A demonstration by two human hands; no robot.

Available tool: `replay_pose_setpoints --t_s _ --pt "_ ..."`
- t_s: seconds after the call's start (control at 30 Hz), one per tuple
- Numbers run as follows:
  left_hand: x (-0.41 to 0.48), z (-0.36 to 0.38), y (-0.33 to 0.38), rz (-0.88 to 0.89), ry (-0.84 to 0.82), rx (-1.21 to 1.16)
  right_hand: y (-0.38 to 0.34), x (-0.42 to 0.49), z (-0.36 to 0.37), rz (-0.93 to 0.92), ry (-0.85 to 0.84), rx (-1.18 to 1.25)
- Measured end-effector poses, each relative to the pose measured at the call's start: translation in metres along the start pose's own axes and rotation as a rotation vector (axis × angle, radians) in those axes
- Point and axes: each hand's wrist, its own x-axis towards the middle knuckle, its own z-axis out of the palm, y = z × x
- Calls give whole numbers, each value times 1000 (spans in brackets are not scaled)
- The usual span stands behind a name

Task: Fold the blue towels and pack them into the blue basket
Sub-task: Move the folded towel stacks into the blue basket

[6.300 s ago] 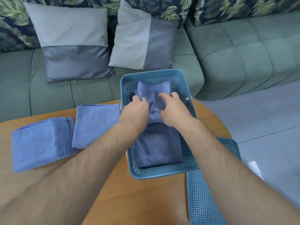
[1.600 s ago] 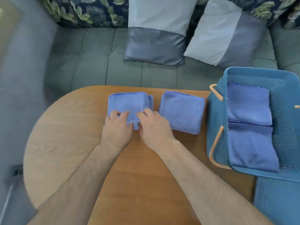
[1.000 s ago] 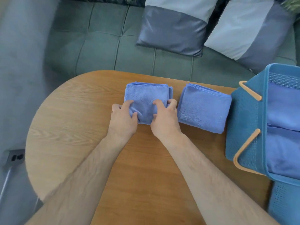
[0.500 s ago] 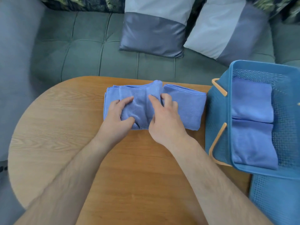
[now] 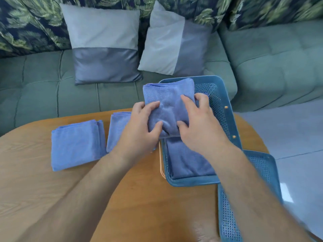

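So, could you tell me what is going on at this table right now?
A person is packing folded blue towels. The left hand and the right hand grip one folded towel over the far end of the blue basket. A packed towel already lies in its near end. Two more, the middle towel and the leftmost towel, wait on the table.

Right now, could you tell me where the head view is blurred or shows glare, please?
Head view: forearms smear toward the bottom edge; towel, left hand and right hand are sharper; glare patch on the floor at right; table edge bows from the wide lens.
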Motion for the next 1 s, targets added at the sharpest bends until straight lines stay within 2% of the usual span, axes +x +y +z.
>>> replay_pose_setpoints --t_s 0.1,0.23,0.3,0.37,0.47,0.57,0.63,0.7,0.8,1.0 --pt "19 29 22 -18 -91 115 33 9 -11 60 -21 -19" --pt "40 64 40 -97 -236 404 60 27 -5 99 -104 -65" --pt "51 78 41 -132 -260 543 68 36 5 89 -124 -71" --pt "59 88 41 -168 -274 583 75 45 14 94 -125 -82" --pt "66 98 40 -217 -314 718 82 52 24 129 -134 -198" --pt "68 105 37 -109 -218 1034 77 52 27 34 -48 -409" --pt "72 105 34 6 -259 1150 73 54 32 -120 -37 -470" --pt "83 101 32 55 -366 1181 77 63 40 -160 -139 -455" --pt "101 102 25 50 -445 1169 92 77 52 -96 -303 -412" --pt "111 108 16 -32 -514 1101 98 95 59 -70 -417 -413"
